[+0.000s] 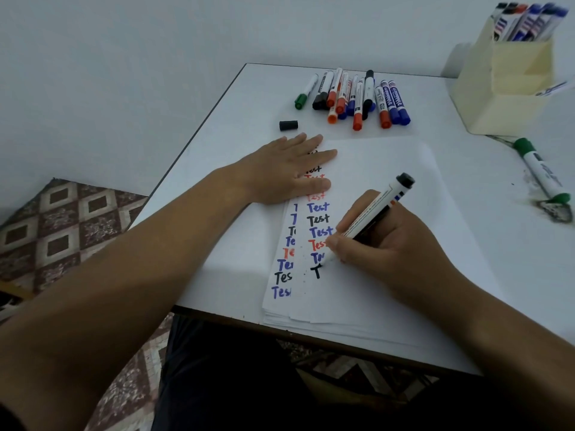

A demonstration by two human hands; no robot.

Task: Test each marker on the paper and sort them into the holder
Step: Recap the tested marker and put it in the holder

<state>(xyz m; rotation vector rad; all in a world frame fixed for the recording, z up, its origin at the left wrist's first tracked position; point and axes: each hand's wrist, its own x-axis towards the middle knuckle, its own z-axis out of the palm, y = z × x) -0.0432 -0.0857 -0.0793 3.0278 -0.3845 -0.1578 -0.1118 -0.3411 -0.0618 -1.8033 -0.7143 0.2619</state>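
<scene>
At lower centre, the right hand (382,244) gripped the light, rigid white-barrelled black marker (371,214) low on its barrel, tip on the white paper sheet (389,169), which the flat, open left hand (286,169) pinned.

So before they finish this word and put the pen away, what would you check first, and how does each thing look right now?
1. Ink flows: ok. The black marker in the right hand has left a solid black "T".
2. Paper held steady: ok. The left hand lies flat on it.
3. Cap within reach: ok. A loose black cap lies on the table just beyond the left hand.
4. Room in the holder: cannot tell. Markers stand in its back compartment; the front ones are not visible inside.
5. More to test: not ok yet. A pile of markers waits beyond the paper.
</scene>
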